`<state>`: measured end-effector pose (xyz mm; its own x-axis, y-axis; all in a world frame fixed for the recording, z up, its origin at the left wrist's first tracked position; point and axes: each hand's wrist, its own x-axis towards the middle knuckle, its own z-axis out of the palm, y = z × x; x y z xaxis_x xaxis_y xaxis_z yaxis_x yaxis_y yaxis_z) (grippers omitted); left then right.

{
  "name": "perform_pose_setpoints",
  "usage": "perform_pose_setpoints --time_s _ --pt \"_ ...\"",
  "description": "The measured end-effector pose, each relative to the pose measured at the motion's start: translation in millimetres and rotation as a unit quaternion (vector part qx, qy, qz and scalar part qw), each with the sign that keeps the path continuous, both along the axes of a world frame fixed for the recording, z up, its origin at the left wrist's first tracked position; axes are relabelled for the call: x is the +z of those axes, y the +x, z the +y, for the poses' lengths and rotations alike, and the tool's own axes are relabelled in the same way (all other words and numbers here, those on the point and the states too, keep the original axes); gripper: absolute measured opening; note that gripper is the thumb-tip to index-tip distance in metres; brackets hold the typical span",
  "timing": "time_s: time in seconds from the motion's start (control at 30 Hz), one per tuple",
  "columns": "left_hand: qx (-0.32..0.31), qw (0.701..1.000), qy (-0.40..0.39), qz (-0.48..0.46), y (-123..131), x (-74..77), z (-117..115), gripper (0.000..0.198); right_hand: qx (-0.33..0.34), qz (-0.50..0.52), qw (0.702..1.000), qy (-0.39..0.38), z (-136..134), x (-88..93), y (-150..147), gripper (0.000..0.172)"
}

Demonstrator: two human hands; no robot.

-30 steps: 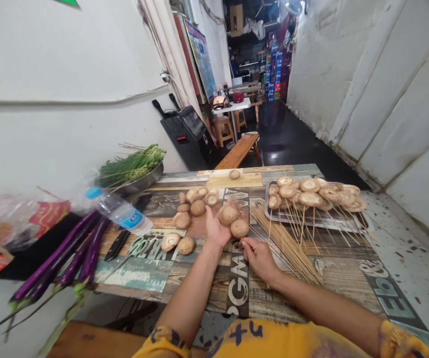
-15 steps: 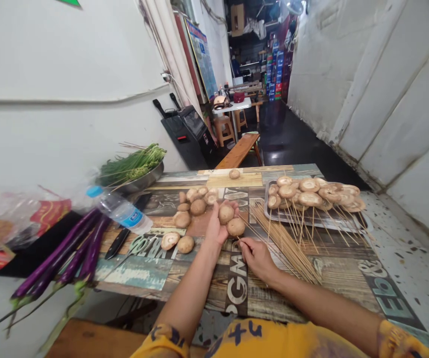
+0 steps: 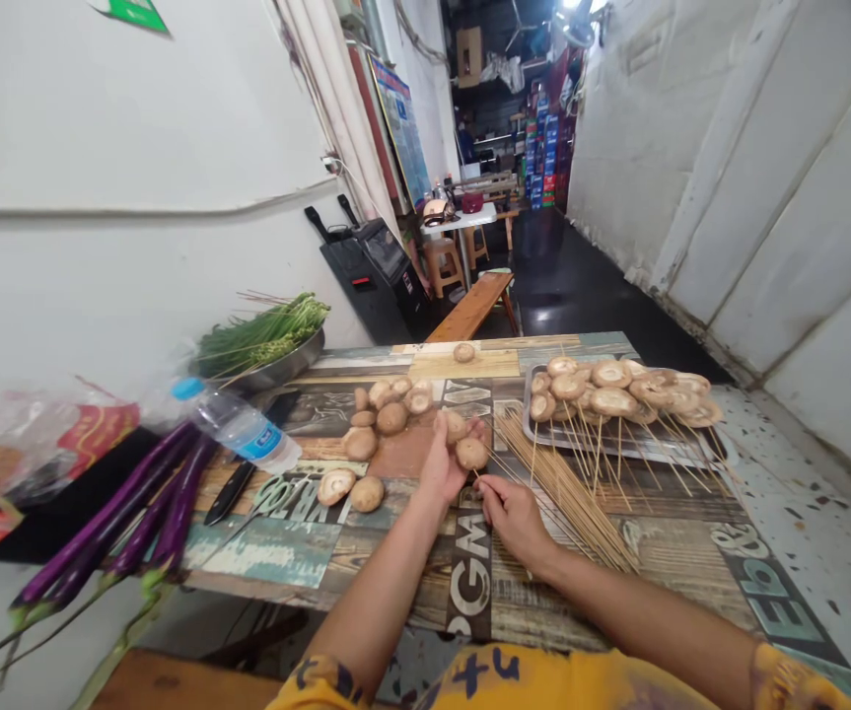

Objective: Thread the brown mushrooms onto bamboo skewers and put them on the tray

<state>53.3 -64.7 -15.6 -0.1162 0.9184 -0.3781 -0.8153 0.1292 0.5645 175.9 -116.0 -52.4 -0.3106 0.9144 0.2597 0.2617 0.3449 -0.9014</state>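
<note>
My left hand (image 3: 440,463) is closed round two brown mushrooms (image 3: 471,453) held just above the patterned table (image 3: 366,552). My right hand (image 3: 512,511) pinches the near end of a thin bamboo skewer whose tip points up at the lower mushroom. A loose heap of bare skewers (image 3: 565,483) lies right of my hands. More loose mushrooms (image 3: 388,409) sit beyond my left hand, two others (image 3: 351,488) to its left.
A metal tray (image 3: 691,449) at the right holds several skewered mushrooms. A water bottle (image 3: 244,429), a black-handled knife (image 3: 229,493), scissors and purple eggplants (image 3: 129,513) lie at left. A metal bowl of green stalks (image 3: 262,340) stands by the wall.
My left hand has closed on the two mushrooms and lifted them slightly. My right hand has brought the skewer's tip up to the lower mushroom. The view shifted a little.
</note>
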Motion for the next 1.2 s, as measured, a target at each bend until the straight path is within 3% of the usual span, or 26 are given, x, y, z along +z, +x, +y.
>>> perform_pose_setpoints --time_s 0.3,0.63,1.2 --pt "-0.103 0.991 -0.043 0.07 17.9 -0.4 -10.5 0.027 -0.025 -0.019 0.999 0.04 1.6 -4.6 -1.1 0.031" --pt "-0.117 0.99 -0.02 0.079 21.3 0.6 -14.6 0.02 -0.028 -0.011 0.996 0.084 0.3 -6.3 -0.2 0.03" --pt "-0.14 0.987 -0.011 0.083 22.4 -1.0 -16.3 0.02 -0.035 -0.007 0.997 0.064 -1.5 -1.2 0.0 0.029"
